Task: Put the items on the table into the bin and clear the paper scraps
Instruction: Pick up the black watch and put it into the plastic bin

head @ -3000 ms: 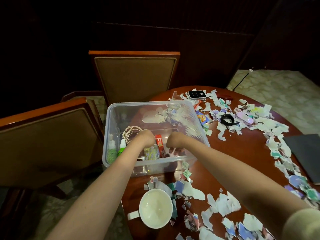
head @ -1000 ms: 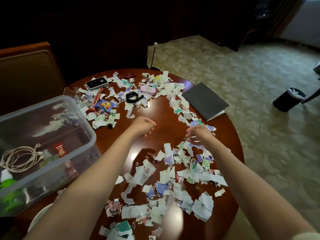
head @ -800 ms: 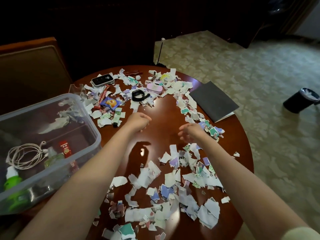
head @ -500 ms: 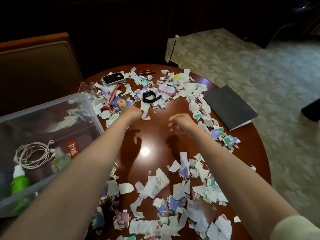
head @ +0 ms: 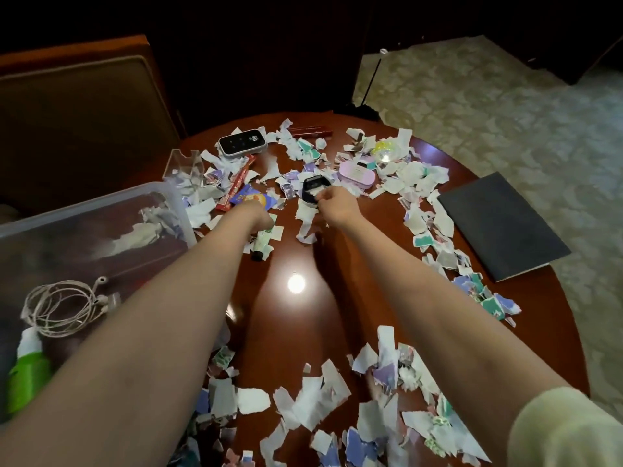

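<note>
Head cam: right hand [head: 337, 207] pinching black band [head: 312, 187], left hand [head: 258, 214] grip unclear; bin [head: 101, 201] holding little, scraps [head: 313, 409] mostly remaining.

Polished wood for the table [head: 293, 318], glossy, with a bright glare spot. Clear, smooth plastic for the bin [head: 101, 200]; green plastic for the bottle [head: 25, 379] inside. Torn matt paper for the scraps [head: 313, 406]. Matt dark cover on the notebook [head: 502, 224]. Smooth pink plastic on the case [head: 356, 171], matt black on the band [head: 312, 183]. Cloth in a wood frame on the chair [head: 77, 112].
</note>
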A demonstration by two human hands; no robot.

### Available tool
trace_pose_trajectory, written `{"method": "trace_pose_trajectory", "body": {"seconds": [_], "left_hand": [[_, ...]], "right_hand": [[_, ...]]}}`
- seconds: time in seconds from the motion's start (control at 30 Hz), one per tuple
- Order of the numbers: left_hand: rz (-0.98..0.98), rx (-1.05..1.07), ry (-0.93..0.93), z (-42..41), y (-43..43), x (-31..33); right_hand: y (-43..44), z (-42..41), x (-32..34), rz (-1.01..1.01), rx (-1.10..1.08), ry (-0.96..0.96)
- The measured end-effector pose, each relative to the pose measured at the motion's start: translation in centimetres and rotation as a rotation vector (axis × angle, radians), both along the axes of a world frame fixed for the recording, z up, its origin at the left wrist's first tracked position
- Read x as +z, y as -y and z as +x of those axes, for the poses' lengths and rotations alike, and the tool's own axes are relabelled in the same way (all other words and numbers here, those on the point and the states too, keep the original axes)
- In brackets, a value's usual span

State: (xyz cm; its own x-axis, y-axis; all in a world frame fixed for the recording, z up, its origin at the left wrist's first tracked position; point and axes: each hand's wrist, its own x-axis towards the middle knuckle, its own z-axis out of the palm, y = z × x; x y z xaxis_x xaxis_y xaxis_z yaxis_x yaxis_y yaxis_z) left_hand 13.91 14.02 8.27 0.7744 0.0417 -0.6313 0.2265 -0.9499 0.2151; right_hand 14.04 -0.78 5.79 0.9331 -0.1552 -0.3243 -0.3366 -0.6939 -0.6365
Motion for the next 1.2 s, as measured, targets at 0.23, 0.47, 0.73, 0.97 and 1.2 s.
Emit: {"method": "trace_pose_trajectory", "body": {"seconds": [0.23, 0.47, 0.73, 0.97, 1.2], "left_hand": [[0.092, -0.014, 0.034, 0.8, -0.9, -2.7], [0.075, 0.092, 0.032, 0.9, -0.1, -4.1], [0.033, 0.035, -0.106, 0.0, 1.1, -3.2], [-0.462, 0.190, -0.147, -1.6, 0.3, 1.7], [-0.750, 0.301, 0.103, -4.6, -4.7, 8.3]], "right_hand": [[0.3, 3.3, -2.4, -0.345, 0.246, 0.001], [0.1, 3.3, -3.5, -0.515, 0.376, 0.055], [1.5, 1.7, -1.3, -0.367, 0.266, 0.261], [1.0, -1.5, 2.1, -0.305, 0.215, 0.337], [-2.2, -4.2, 6.1, -0.283, 0.308, 0.406]]}}
